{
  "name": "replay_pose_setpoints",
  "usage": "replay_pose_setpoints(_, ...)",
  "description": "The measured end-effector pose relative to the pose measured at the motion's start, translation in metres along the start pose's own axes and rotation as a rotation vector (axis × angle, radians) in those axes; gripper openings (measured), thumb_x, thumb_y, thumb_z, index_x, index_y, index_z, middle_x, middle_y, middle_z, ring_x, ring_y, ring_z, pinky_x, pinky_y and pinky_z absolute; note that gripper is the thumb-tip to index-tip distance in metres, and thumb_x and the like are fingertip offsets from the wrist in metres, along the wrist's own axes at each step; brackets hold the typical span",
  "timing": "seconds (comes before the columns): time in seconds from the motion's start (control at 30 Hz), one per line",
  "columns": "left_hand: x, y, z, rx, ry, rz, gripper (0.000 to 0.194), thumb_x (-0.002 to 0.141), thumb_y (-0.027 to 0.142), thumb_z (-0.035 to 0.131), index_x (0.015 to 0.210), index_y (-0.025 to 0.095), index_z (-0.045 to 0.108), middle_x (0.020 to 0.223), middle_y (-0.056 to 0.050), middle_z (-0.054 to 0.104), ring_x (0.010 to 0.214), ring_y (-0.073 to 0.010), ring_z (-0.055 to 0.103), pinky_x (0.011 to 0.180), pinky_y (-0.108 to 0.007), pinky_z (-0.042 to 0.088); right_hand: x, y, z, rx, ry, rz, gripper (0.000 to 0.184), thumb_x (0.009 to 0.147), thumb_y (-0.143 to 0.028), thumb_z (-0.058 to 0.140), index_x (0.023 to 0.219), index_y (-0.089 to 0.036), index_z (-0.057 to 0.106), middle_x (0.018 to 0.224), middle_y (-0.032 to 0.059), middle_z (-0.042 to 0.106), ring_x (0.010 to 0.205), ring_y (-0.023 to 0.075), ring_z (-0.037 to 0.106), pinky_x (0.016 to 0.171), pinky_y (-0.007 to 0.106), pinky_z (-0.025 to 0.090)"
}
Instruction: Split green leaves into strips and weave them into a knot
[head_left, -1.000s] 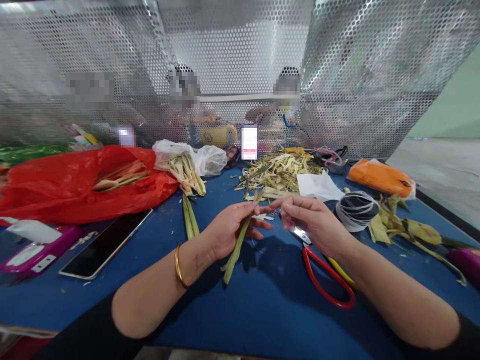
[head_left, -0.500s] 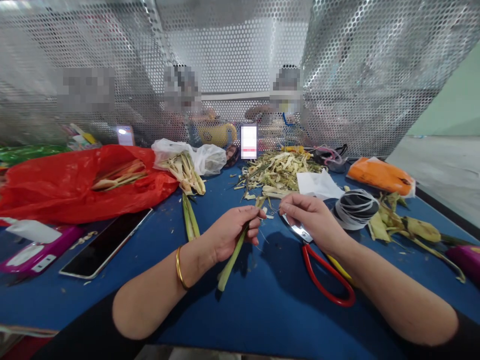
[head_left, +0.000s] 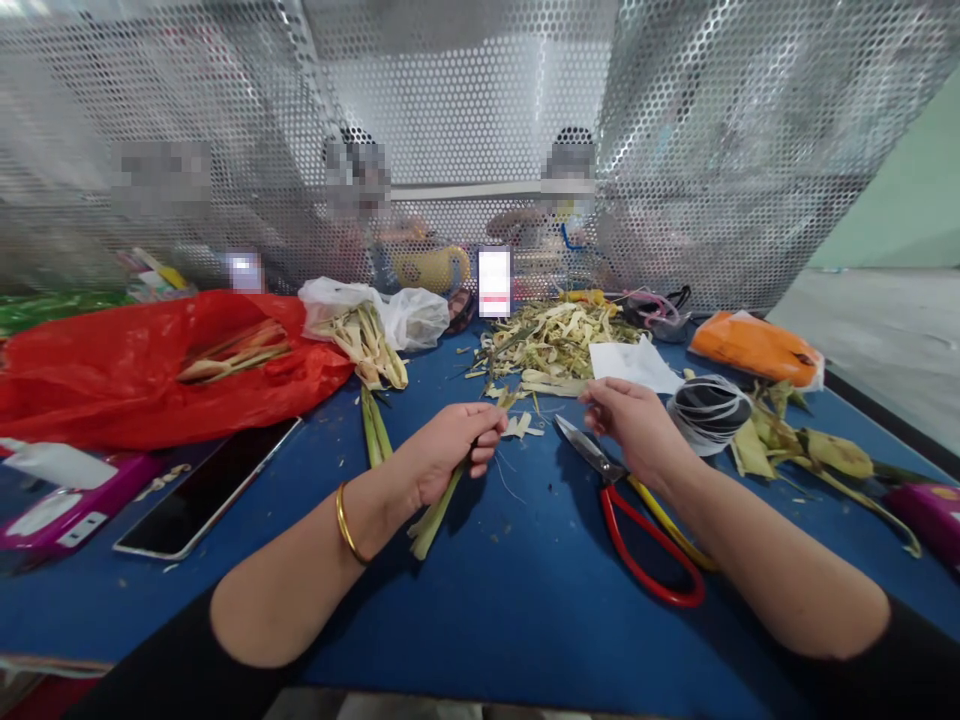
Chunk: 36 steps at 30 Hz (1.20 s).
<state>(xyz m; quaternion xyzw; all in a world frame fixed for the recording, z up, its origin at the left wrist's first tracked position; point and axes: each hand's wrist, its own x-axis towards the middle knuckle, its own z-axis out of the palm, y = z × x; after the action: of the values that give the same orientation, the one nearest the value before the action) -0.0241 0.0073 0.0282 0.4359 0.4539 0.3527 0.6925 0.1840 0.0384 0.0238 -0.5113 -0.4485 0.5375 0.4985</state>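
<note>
My left hand [head_left: 469, 440] is closed around a pale green strip of plant husk or leaf [head_left: 435, 520], whose wider end hangs out below the palm. A thin thread [head_left: 510, 482] curls on the blue table just beside it. My right hand [head_left: 622, 415] hovers over the blades of a pair of scissors [head_left: 600, 455], fingertips pinched together; whether anything is between them is too small to tell. These scissors have red and yellow handles and lie on the table, blades slightly apart. Near the right wrist sits a black spool wound with white thread [head_left: 709, 412].
A heap of husk scraps [head_left: 562, 340] and white paper [head_left: 634, 365] lie ahead. To the left are a red plastic bag [head_left: 135, 400], husks in a clear bag [head_left: 364, 345] and a black phone [head_left: 214, 490]. An orange packet [head_left: 754, 348] is right. People sit behind the perforated screen [head_left: 465, 100].
My right hand has moved slightly right and up, showing more of the scissor blades. The left hand has shifted a little left with the green strip.
</note>
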Motion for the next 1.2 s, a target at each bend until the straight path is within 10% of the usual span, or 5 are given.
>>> replay_pose_setpoints(0.13,0.002,0.005,-0.006,-0.010,0.037,0.021,0.021,0.081,0.032,0.058,0.069,0.017,0.049,0.051,0.009,0.031,0.039,-0.0039,0.027,0.035,-0.015,0.025,-0.010,0.000,0.006,-0.037,-0.058,-0.098,0.020,0.069,-0.034,0.071,0.064,-0.018,0.060,0.065,-0.0015,0.059,0.058,0.0100,0.055,0.053,0.022,0.041)
replay_pose_setpoints(0.33,0.000,0.010,-0.009,-0.037,0.054,0.054,0.021,0.083,0.031,0.055,0.069,0.016,0.050,0.051,0.008,0.031,0.038,-0.0037,0.026,0.035,-0.014,0.025,-0.052,0.003,0.031,-0.169,-1.168,0.267,0.030,0.078,-0.040,0.064,0.094,-0.015,0.070,0.088,0.0077,0.070,0.083,0.0177,0.065,0.078,0.031,0.049)
replay_pose_setpoints(0.57,0.000,0.008,-0.007,-0.041,0.024,0.029,0.019,0.084,0.028,0.053,0.070,0.016,0.050,0.050,0.008,0.030,0.038,-0.0034,0.026,0.034,-0.014,0.025,-0.010,0.008,0.015,-0.212,-0.333,-0.244,0.034,0.072,-0.033,0.071,0.105,-0.025,0.066,0.115,0.0046,0.065,0.113,0.0203,0.055,0.102,0.037,0.037)
replay_pose_setpoints(0.93,-0.004,0.007,0.000,-0.020,-0.037,-0.008,0.020,0.084,0.031,0.054,0.071,0.016,0.051,0.051,0.009,0.031,0.038,-0.0034,0.026,0.034,-0.014,0.024,-0.018,0.008,0.017,-0.367,-0.286,-0.180,0.032,0.075,-0.031,0.064,0.104,-0.017,0.065,0.092,0.0064,0.070,0.076,0.0173,0.065,0.068,0.030,0.050)
replay_pose_setpoints(1.2,-0.004,-0.004,0.007,0.016,-0.147,-0.056,0.022,0.084,0.035,0.054,0.073,0.016,0.052,0.052,0.008,0.031,0.040,-0.0038,0.027,0.035,-0.014,0.025,-0.030,0.009,0.026,-0.126,-0.511,0.027,0.024,0.071,-0.037,0.068,0.081,-0.015,0.065,0.074,0.0007,0.066,0.060,0.0104,0.061,0.058,0.023,0.046)
